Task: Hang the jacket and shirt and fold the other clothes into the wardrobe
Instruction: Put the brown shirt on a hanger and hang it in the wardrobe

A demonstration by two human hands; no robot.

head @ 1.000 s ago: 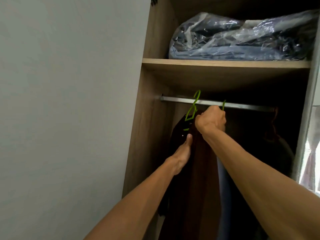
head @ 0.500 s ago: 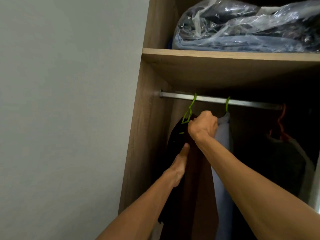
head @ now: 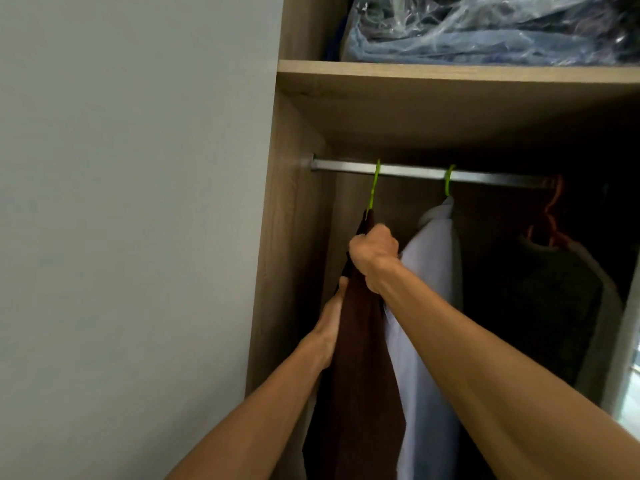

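A dark brown jacket (head: 360,358) hangs from a green hanger (head: 374,185) hooked over the metal rail (head: 415,172) at the wardrobe's left end. My right hand (head: 374,256) grips the jacket's shoulder just below the hanger neck. My left hand (head: 329,327) lies along the jacket's left edge with the thumb up; its fingers are hidden behind the cloth. Just to the right, a pale blue shirt (head: 429,306) hangs on a second green hanger (head: 449,180).
Further right a dark green garment (head: 554,306) hangs on an orange hanger (head: 550,220). The shelf (head: 450,72) above carries clothes in a clear plastic bag (head: 485,26). A grey wall (head: 138,202) stands left of the wardrobe's side panel (head: 291,237).
The green hanger's hook went from off the rail to sitting on it. The jacket now hangs straight. My right hand slid lower, onto the jacket's shoulder.
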